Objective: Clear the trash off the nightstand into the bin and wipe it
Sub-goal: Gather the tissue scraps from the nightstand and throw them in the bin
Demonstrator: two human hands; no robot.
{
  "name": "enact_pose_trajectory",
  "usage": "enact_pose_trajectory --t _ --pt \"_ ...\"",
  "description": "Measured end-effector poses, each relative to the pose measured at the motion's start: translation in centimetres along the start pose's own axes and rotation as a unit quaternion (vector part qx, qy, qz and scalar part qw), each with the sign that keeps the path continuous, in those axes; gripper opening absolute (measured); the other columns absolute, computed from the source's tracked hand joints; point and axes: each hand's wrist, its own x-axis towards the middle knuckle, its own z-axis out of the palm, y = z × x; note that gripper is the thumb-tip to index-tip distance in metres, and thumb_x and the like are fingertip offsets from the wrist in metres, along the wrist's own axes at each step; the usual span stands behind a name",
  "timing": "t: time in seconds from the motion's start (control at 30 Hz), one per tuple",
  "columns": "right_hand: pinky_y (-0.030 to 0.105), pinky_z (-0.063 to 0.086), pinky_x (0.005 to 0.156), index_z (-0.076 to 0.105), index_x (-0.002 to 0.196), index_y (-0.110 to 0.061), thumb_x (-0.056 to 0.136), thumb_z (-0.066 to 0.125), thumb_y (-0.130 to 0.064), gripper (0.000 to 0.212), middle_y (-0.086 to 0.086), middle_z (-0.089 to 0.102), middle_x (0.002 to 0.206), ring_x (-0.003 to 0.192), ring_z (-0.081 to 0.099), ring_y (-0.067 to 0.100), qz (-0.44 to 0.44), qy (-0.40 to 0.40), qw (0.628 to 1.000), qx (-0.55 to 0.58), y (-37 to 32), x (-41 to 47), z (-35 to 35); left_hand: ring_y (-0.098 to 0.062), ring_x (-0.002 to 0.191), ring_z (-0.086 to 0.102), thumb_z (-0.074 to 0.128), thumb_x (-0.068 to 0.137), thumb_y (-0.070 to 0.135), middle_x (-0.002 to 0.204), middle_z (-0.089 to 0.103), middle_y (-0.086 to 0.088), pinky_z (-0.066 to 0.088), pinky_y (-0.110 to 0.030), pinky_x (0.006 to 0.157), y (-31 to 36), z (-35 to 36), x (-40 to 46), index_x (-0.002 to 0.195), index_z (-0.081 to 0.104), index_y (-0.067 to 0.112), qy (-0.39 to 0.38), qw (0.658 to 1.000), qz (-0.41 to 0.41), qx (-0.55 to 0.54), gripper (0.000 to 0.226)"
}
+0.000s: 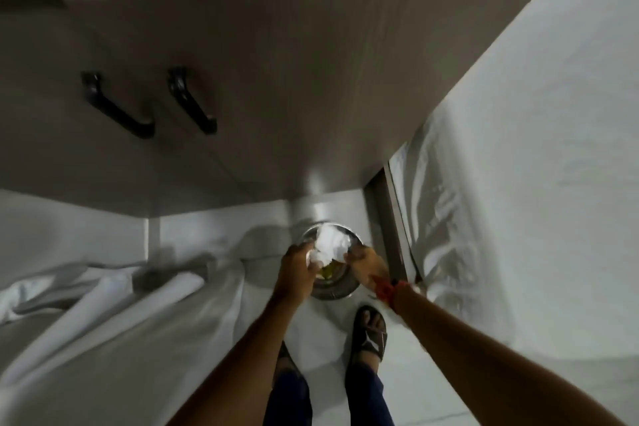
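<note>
Both hands, left hand (294,270) and right hand (366,266), are pinching a crumpled white tissue wad (328,245) over the metal bin (332,290); it is looking light, soft, and squashable anywhere.

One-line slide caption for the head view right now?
Both hands, left and right, hold crumpled white paper trash over the round shiny metal bin on the floor.

Bin (332,290) interior mostly behind white trash (328,245)
</note>
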Motion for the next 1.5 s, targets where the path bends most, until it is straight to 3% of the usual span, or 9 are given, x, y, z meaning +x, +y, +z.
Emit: enact_pose_trajectory --t 0.17,0.3,0.47,0.57,0.63,0.77,0.93,1.37,1.5 --pt "0.017 0.049 0.072 0.071 0.109 -0.013 0.092 0.054 -0.008 0.024 0.009 0.073 0.105 0.093 0.068 0.021 -0.06 0.007 0.995 -0.085 -1.5 -1.1 -1.6 -0.033 0.106 0.064 0.066 0.089 0.008 0.112 0.068 -0.018 0.048 -0.034 0.091 0.8 -2.6 -0.5 0.12 0.066 0.005 0.071 0.997 -0.006 -0.036 0.031" --pt "0.026 0.058 0.077 0.071 0.102 -0.018 0.092 0.058 -0.006 0.021 -0.002 0.072 0.102 0.091 0.067 0.014 -0.257 0.116 0.958 -0.043 -10.6 -5.7 -5.3 -0.025 0.102 0.067 0.058 0.096 0.009 0.109 0.069 -0.009 0.054 -0.035 0.09 6.6 -9.7 -1.7 0.116 0.069 0.009 0.18 0.977 0.094 -0.062 0.022" --pt "0.036 0.049 0.063 0.069 0.084 -0.004 0.089 0.054 -0.005 0.015 0.005 0.064 0.083 0.075 0.058 0.022 -0.573 0.257 0.776 -0.057 -24.5 -14.4 -13.6 -0.014 0.1 0.065 0.06 0.097 0.008 0.106 0.067 -0.002 0.055 -0.028 0.087 18.7 -21.6 -5.2 0.117 0.071 0.01 0.365 0.874 0.305 -0.096 0.023" --pt "0.04 0.046 0.065 0.065 0.083 -0.003 0.092 0.046 -0.005 0.021 0.01 0.06 0.083 0.074 0.054 0.031 -0.645 0.304 0.696 -0.084 -31.7 -17.9 -18.2 -0.009 0.093 0.063 0.055 0.1 0.015 0.101 0.067 0.0 0.047 -0.015 0.086 26.3 -29.5 -6.2 0.113 0.071 0.011 0.449 0.799 0.391 -0.083 0.021" --pt "0.043 0.048 0.075 0.064 0.094 -0.006 0.088 0.052 -0.002 0.014 0.011 0.06 0.093 0.085 0.055 0.032 -0.621 0.317 0.707 -0.121 -35.4 -17.9 -20.7 -0.014 0.094 0.062 0.053 0.099 0.013 0.103 0.066 -0.002 0.05 -0.024 0.086 30.4 -34.1 -5.0 0.115 0.069 0.014 0.452 0.813 0.366 -0.042 0.023" --pt "0.044 0.05 0.089 0.059 0.125 -0.014 0.09 0.063 -0.016 0.036 0.008 0.058 0.121 0.106 0.053 0.028 -0.499 0.311 0.777 -0.224 -39.5 -15.5 -23.7 -0.022 0.125 0.05 0.058 0.097 0.016 0.13 0.058 -0.005 0.045 -0.037 0.107 35.3 -38.8 -1.3 0.137 0.057 0.016 0.302 0.908 0.267 0.113 0.04" --pt "0.044 0.052 0.078 0.071 0.101 -0.01 0.089 0.063 -0.015 0.015 0.009 0.063 0.099 0.094 0.054 0.028 -0.494 0.292 0.771 -0.277 -40.4 -14.0 -24.0 -0.022 0.111 0.054 0.068 0.09 0.02 0.109 0.062 -0.004 0.049 -0.034 0.091 36.0 -38.4 0.9 0.108 0.072 0.019 0.245 0.892 0.274 0.262 0.019" --pt "0.039 0.05 0.078 0.065 0.089 -0.008 0.092 0.065 -0.01 0.003 0.008 0.059 0.092 0.091 0.052 0.024 -0.492 0.315 0.795 -0.164 -36.9 -14.5 -22.0 -0.026 0.108 0.055 0.061 0.085 -0.004 0.114 0.062 -0.012 0.053 -0.037 0.092 33.8 -35.1 -0.7 0.111 0.064 0.01 0.321 0.881 0.227 0.263 0.029" --pt "0.032 0.043 0.073 0.062 0.091 -0.008 0.097 0.061 -0.014 0.009 0.008 0.055 0.092 0.086 0.048 0.023 -0.531 0.327 0.775 -0.106 -33.1 -15.7 -19.5 -0.025 0.104 0.053 0.053 0.084 -0.011 0.108 0.062 -0.011 0.049 -0.035 0.086 32.7 -34.6 -2.6 0.102 0.064 0.009 0.363 0.882 0.26 0.152 0.029"
